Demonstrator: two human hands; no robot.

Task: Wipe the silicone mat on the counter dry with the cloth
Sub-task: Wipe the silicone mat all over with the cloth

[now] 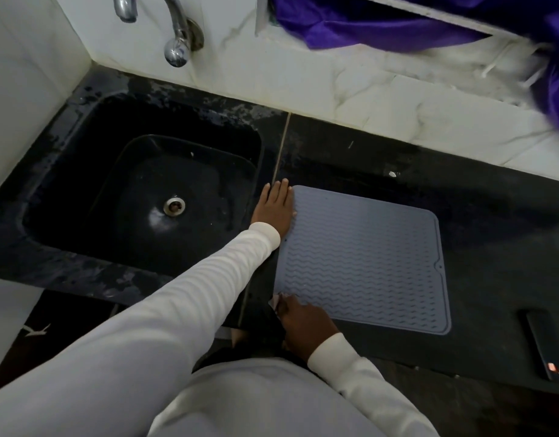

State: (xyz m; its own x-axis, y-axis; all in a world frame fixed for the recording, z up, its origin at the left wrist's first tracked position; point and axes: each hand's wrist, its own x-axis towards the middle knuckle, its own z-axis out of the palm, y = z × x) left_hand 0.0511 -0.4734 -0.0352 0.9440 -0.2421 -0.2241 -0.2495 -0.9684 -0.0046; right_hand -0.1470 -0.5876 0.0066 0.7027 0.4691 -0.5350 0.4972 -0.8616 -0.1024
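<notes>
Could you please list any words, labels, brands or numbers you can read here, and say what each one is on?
No text can be read.
Phone: a small reddish patch and pale marks on its screen near the corner, too small and blurred to read.
Mat: only a wavy ridge pattern, no lettering.
Tap, sink: no markings visible.

Grey silicone mat (363, 260), wavy-ribbed, lying flat on the black table (492, 216) just right of the sink (139, 184). Pale cloth (275, 302) barely showing at mat's near-left corner.

mat (363, 263) top bare | hands (275, 209) at left corners | phone (546, 345) right
</notes>
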